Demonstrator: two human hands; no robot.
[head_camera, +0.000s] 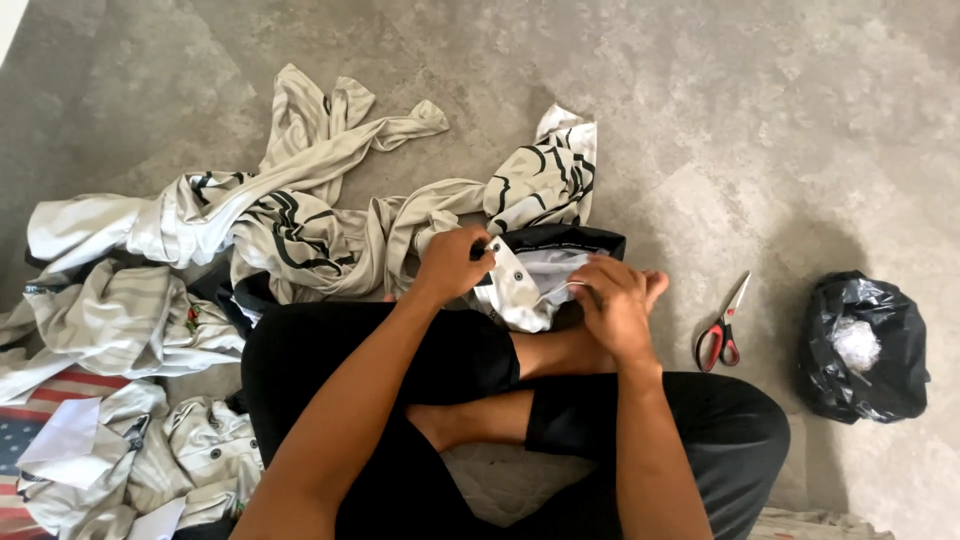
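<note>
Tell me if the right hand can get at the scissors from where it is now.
Probably yes. The scissors lie on bare floor just beside the right hand, with nothing between them. That hand is busy on the garment, though, and would have to let go first.

Soft, even daylight fills the view – bright enough to read the mottled grey floor (700, 110) without glare. Shadows are faint and diffuse: a dim patch darkens the floor at the upper left, and another lies between the red-handled scissors (722, 330) and the black plastic bag (865, 345). The bag's folds carry small pale sheens. Focus is fair in the middle – the cloth stripes stay crisp – while fine detail smears slightly throughout, and the wide lens bends the edges a little
</note>
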